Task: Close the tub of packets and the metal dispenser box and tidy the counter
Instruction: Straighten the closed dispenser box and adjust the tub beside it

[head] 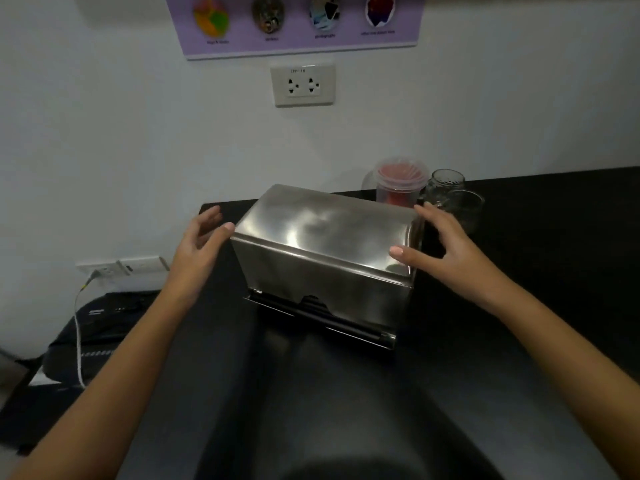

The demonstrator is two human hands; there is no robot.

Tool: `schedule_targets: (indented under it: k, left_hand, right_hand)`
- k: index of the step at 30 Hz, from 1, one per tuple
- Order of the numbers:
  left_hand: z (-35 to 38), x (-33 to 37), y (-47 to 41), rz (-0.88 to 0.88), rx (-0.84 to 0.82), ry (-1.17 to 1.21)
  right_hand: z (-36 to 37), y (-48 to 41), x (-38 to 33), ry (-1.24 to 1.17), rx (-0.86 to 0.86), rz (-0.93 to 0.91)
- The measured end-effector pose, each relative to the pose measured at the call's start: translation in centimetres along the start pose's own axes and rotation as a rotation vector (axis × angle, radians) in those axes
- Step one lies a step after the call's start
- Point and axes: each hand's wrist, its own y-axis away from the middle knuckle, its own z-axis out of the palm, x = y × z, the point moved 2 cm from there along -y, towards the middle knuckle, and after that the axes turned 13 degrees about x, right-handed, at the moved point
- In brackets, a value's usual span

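Observation:
The metal dispenser box point(322, 244) stands on the black counter point(519, 306) near the wall, its shiny lid down over the body and a dark slot along its front base. My left hand point(199, 244) is at the box's left end, fingers spread, thumb tip touching the lid's corner. My right hand point(440, 247) is at the right end, fingers apart, thumb resting on the lid's front right edge. Behind the box a clear plastic tub point(401, 180) with red contents has a clear lid on top.
Two glass jars point(450, 195) stand to the right of the tub by the wall. A wall socket point(303, 85) sits above the counter. Left of the counter, lower down, lie a black bag point(93, 327) and a power strip point(121, 268) with a white cable.

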Motion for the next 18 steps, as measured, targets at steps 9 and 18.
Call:
schedule_targets:
  k: [9,18]
  left_hand:
    - [1.3,-4.2,-1.4,-0.083,-0.342,-0.006]
    - [2.9,-4.9,-2.4,-0.031,-0.427,-0.004]
  right_hand:
    - [3.4,3.0,2.1,-0.208,-0.166,0.202]
    - [5.3,2.5,2.6,-0.193,-0.049,0.134]
